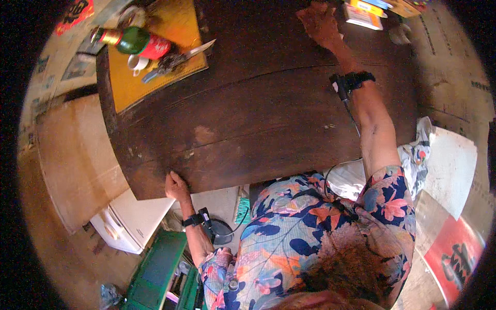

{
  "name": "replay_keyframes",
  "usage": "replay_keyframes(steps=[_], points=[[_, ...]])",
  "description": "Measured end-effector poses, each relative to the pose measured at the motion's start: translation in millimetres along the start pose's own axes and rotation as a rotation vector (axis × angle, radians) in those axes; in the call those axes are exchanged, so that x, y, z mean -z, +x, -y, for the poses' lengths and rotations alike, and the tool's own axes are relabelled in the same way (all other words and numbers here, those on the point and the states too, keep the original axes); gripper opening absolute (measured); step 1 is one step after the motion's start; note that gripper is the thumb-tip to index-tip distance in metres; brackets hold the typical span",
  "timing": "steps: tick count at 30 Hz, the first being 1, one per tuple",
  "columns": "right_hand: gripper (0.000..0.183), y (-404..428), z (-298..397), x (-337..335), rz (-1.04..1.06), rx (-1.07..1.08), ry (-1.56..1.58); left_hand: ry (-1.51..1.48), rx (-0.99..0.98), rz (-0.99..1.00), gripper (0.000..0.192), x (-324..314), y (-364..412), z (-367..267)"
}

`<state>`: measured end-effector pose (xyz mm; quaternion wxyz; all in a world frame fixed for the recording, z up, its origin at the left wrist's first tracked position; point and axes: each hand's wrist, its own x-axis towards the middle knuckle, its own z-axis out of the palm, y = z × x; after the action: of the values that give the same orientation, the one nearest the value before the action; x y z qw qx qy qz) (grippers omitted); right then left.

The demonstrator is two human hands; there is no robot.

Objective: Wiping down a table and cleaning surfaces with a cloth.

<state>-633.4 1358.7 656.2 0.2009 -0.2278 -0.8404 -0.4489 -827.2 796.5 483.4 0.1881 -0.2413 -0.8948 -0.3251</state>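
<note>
My left hand (177, 186) rests at the near left edge of a dark wooden table (248, 116), its fingers curled with no object visible in them. My right arm reaches across to the far side, where my right hand (318, 23) lies over the dark surface near some small boxes (362, 17). Its fingertips are dim and blurred, so whether it holds anything cannot be told. A black band with a cable is on each wrist.
At the far left, a yellow mat (128, 87) bears a green bottle (133, 40) with a red label, a white cup (137, 63) and a knife (200, 49). A white cabinet (131, 221) and a green cabinet (159, 267) stand below left. White cloth (346, 180) hangs by the near edge.
</note>
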Motion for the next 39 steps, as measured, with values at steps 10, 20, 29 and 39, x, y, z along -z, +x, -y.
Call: replay_keyframes(steps=[10,20,29,39], points=[[0.037,3.5,167.0,179.7,0.463,-0.281,1.223,0.027,-0.037,-0.030,0.032,-13.3,0.7,-4.3],[0.027,-143.4,59.1,124.1,0.124,-0.444,1.322,0.018,-0.116,-0.132,0.034,-19.4,4.1,-7.8],[0.032,-143.9,96.4,165.2,0.302,-0.054,1.071,-0.011,-0.047,0.000,0.030,-27.1,-2.3,-33.3],[0.046,-32.8,156.1,98.3,0.484,-0.024,0.902,0.060,-0.035,0.037,0.030,-35.1,-7.5,-47.6]])
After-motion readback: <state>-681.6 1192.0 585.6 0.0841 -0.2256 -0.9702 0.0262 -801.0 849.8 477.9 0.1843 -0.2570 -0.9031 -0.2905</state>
